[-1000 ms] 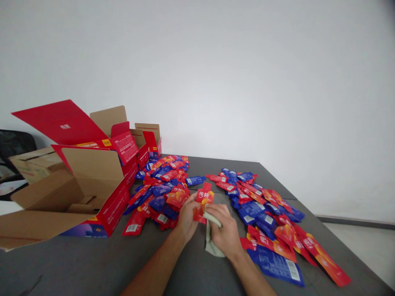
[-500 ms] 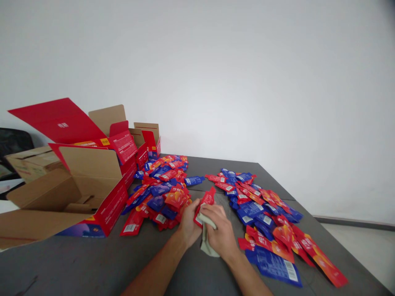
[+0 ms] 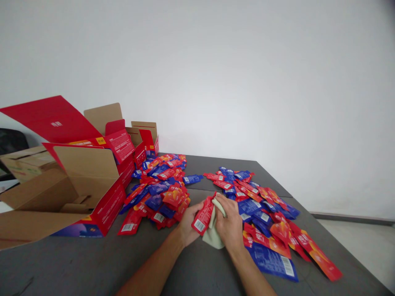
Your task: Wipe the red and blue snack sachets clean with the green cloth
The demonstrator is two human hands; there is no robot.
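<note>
A red pouch (image 3: 203,218) with a white barcode lies tilted in my left hand (image 3: 189,225), whose fingers close round its left edge. My right hand (image 3: 228,222) is closed on a pale green cloth (image 3: 212,237) and presses it against the pouch's upper right end. Part of the cloth hangs below the fingers. To the left of my hands is a heap of red and blue pouches (image 3: 173,195). Another spread of red and blue pouches (image 3: 262,230) lies just right of my right hand.
An open red carton (image 3: 111,205) with brown inside flaps stands on the left of the dark table (image 3: 138,263). More open red boxes (image 3: 123,144) stand behind it, and a brown cardboard box (image 3: 29,162) is at the far left. A white wall rises behind the table.
My right hand with the cloth has moved up and right to the pouch's upper end. The pouch has turned so that its barcode shows. The view has shifted slightly.
</note>
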